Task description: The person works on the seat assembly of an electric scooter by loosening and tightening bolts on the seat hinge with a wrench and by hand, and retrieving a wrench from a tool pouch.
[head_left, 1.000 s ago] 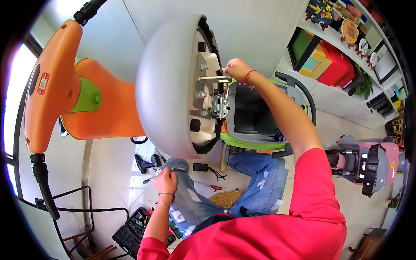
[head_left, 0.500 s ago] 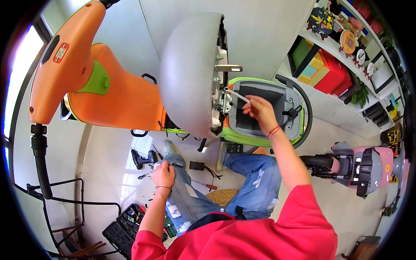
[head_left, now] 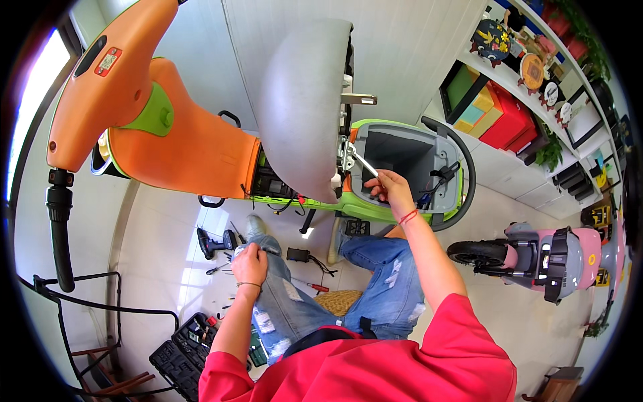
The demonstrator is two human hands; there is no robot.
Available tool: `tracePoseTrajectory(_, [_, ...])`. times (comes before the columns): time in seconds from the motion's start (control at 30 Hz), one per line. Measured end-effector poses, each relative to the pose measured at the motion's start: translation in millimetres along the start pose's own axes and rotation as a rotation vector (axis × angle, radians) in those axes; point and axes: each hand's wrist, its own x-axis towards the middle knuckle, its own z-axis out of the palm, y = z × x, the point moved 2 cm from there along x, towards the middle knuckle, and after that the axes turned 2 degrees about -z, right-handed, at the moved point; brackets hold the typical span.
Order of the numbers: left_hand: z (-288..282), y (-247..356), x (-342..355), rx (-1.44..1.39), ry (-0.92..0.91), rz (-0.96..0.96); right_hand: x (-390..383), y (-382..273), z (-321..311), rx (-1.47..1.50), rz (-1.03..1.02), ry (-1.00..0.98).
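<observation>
My right hand (head_left: 394, 192) is closed on one end of a silver wrench (head_left: 366, 163). The wrench's other end meets the metal hinge (head_left: 347, 155) under the raised grey seat (head_left: 301, 110) of an orange and green scooter (head_left: 194, 157). Below the hinge, the scooter's open grey storage bin (head_left: 385, 199) lies just behind my fingers. My left hand (head_left: 250, 264) rests on my left knee with its fingers curled; whatever they may hold is hidden.
On the floor lie a cordless drill (head_left: 213, 243), a black box with a strap (head_left: 299, 255), a red-handled screwdriver (head_left: 319, 288) and an open tool case (head_left: 181, 352). A pink and grey scooter (head_left: 562, 261) stands at right, below shelves (head_left: 516, 80). A black metal frame (head_left: 117, 295) is at left.
My right hand has moved slightly down and left, and the wrench now slants more steeply from the hinge. My left hand stays on the knee. The whole view has shifted a little.
</observation>
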Motion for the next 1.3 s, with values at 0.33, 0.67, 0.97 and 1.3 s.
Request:
tracePoseTrajectory(0.33, [1,-1,1,-0.014,0.006,0.012,3,-5,2,-0.091,0.055,0.045])
tracePoseTrajectory(0.67, [-1,1,1,-0.008,0.005,0.011,25,-9,-15,-0.360,0.067,0.070])
tracePoseTrajectory(0.97, [0,2,3,-0.014,-0.011,0.011,40,-17,9,-0.510,-0.156,-0.023])
tracePoseTrajectory(1.3, [2,-4,2,-0.021,0.000,0.013,44,-49,18,-1.115,-0.380,-0.221])
